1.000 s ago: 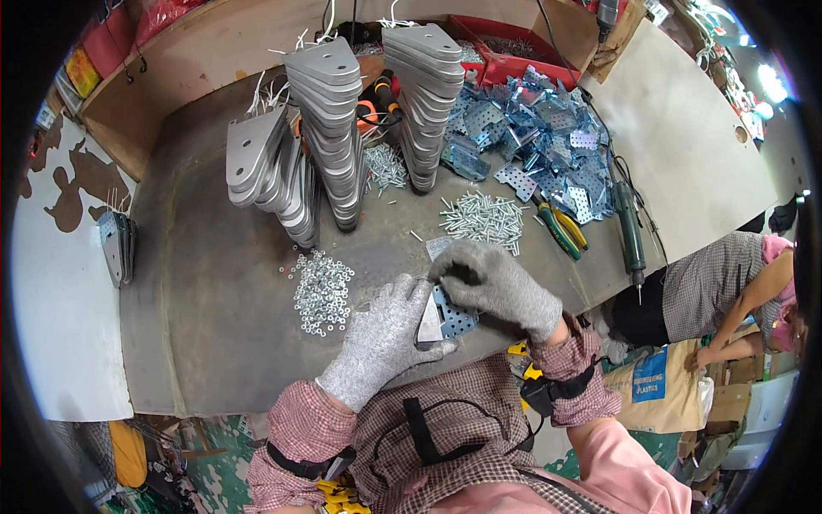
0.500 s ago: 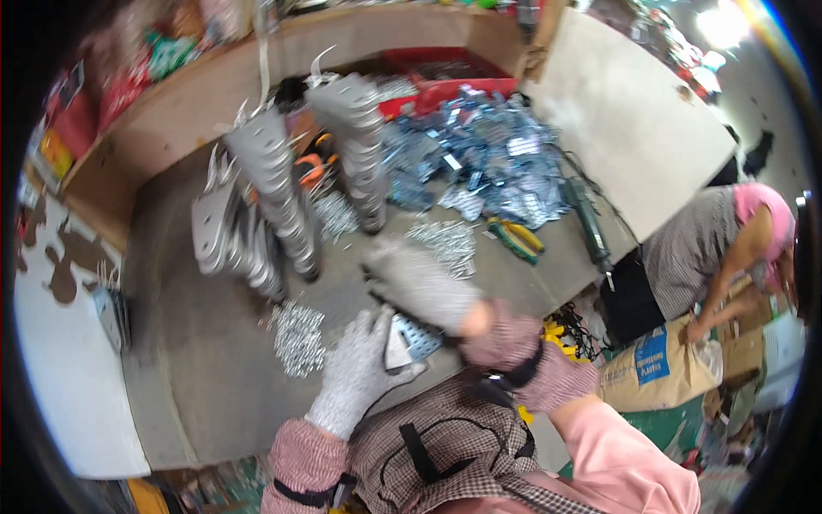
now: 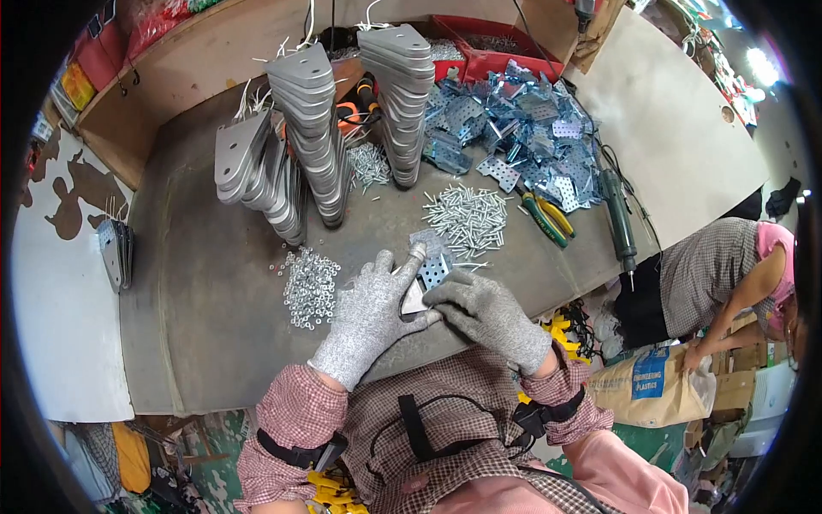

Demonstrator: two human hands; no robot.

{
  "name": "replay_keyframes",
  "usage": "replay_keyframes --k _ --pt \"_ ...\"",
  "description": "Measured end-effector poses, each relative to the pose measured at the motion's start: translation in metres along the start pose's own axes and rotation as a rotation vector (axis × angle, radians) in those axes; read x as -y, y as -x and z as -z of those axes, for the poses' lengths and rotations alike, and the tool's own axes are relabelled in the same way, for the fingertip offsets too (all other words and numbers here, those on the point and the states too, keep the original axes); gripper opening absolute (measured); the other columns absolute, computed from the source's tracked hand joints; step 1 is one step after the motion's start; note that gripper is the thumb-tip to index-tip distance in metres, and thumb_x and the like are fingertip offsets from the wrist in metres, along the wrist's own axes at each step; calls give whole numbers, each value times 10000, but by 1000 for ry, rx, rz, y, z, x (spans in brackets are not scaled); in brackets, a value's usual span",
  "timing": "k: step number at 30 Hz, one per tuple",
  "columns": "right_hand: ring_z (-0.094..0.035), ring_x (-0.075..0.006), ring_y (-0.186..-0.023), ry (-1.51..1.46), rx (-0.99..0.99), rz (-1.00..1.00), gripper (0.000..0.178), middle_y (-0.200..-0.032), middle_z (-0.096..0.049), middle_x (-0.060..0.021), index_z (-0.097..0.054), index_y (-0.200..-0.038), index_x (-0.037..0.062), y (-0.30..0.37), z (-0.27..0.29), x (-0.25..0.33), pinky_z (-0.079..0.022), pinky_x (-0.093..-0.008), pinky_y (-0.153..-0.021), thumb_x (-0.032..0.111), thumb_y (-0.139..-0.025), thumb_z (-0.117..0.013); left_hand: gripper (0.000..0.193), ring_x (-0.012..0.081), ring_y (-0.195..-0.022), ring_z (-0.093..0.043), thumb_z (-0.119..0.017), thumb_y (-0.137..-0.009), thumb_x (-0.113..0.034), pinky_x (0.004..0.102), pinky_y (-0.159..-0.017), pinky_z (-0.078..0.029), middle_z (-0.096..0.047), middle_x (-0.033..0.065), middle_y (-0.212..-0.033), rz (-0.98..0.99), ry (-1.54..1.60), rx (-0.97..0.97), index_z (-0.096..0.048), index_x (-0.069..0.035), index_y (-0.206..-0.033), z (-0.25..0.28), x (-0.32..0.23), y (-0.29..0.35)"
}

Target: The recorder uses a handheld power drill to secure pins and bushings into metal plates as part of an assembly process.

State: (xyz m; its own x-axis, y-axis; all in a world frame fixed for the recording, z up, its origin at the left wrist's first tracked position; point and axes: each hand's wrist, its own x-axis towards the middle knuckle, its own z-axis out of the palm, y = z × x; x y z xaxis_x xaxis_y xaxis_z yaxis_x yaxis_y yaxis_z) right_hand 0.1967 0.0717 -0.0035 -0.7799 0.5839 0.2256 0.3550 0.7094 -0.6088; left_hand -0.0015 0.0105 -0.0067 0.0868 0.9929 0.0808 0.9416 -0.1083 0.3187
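Note:
Both my hands wear grey knit gloves and meet near the table's front edge. My left hand (image 3: 370, 310) is closed around a flat grey metal plate (image 3: 414, 298), with thumb and index finger along its sides. Against this plate sits a bluish perforated metal bracket (image 3: 435, 269), which sticks out beyond the fingers. My right hand (image 3: 492, 315) has its fingers bent and pressed together at the plate's right edge; whatever is between them is hidden. Left of my left hand lies a heap of small nuts (image 3: 310, 289). Just beyond my hands is a pile of silvery screws (image 3: 465, 219).
Tall stacks of grey metal plates (image 3: 310, 111) stand at the back. Behind the screws spreads a heap of perforated brackets (image 3: 531, 128), with red bins (image 3: 497, 51) beyond. Pliers (image 3: 548, 218) and a green electric screwdriver (image 3: 616, 218) lie right. Another person (image 3: 711, 274) bends over a sack.
My right hand, blurred over the table near the screws before, has drawn back to the plate in my left hand. The whole view has shifted, with the table contents now farther right.

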Motion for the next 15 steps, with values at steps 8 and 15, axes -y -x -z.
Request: replay_keyframes --k 8,15 --pt "-617 -296 -1006 185 -9 52 316 -1087 -604 -98 -667 -1133 98 14 -11 11 -517 -419 -883 43 -823 -643 1022 323 -968 -615 -843 -704 -522 433 -785 -549 -511 167 -1095 0 7 78 -384 -146 -1536 0 -5 3" --pt "-561 -331 -1228 -275 -256 -129 596 -1280 -570 -227 -443 -1402 -62 62 -10 32 -517 -411 -980 172 -918 -702 745 266 -1164 -578 -765 -888 -327 394 -1019 -497 -527 146 -1271 173 1243 167 -399 -6 -1452 11 -68 31"
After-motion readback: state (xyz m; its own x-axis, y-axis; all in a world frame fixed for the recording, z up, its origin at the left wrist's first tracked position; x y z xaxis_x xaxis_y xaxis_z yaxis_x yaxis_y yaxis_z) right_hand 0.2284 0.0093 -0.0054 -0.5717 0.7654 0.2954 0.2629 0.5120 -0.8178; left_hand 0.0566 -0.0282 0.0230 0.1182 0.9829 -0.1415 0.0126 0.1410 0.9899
